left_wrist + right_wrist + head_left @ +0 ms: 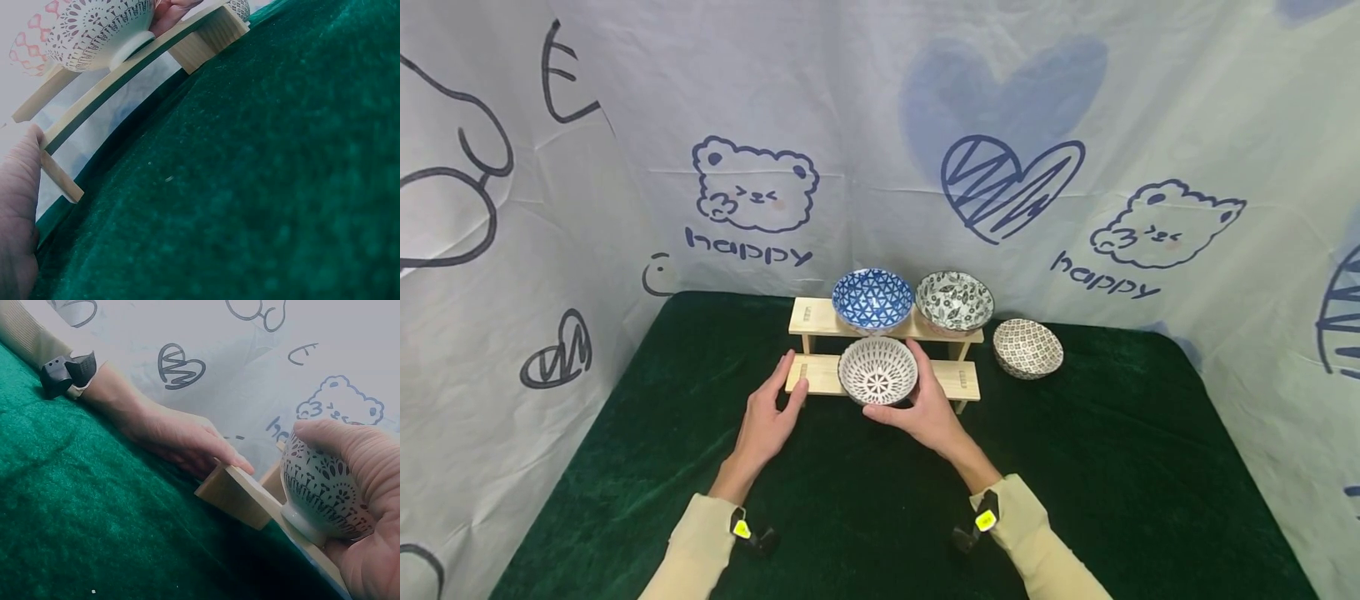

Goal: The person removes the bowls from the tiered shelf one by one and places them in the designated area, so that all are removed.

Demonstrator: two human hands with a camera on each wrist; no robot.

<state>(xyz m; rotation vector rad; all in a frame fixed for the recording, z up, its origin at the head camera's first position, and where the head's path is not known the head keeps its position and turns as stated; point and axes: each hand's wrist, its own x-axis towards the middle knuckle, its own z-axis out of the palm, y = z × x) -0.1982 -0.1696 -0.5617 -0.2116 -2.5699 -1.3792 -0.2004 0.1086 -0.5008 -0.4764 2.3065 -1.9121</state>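
My right hand (928, 414) grips a small white bowl with a dark petal pattern (877, 371), thumb at the near side and fingers round its right side. The bowl stands upright on the lower tier of a two-tier wooden stand (958, 379); its foot touches the board in the right wrist view. At the left end of that tier, my left hand (765, 419) holds the board's corner, its thumb (240, 464) over the top edge. On the upper tier sit a blue triangle-patterned bowl (872, 300) and a leaf-patterned bowl (955, 302).
A brown-patterned bowl (1028, 348) stands on the dark green cloth (1105, 467), right of the stand. Behind the table hangs a pale curtain (880, 167) with blue drawings. A black wrist camera (65, 372) is strapped to my left wrist.
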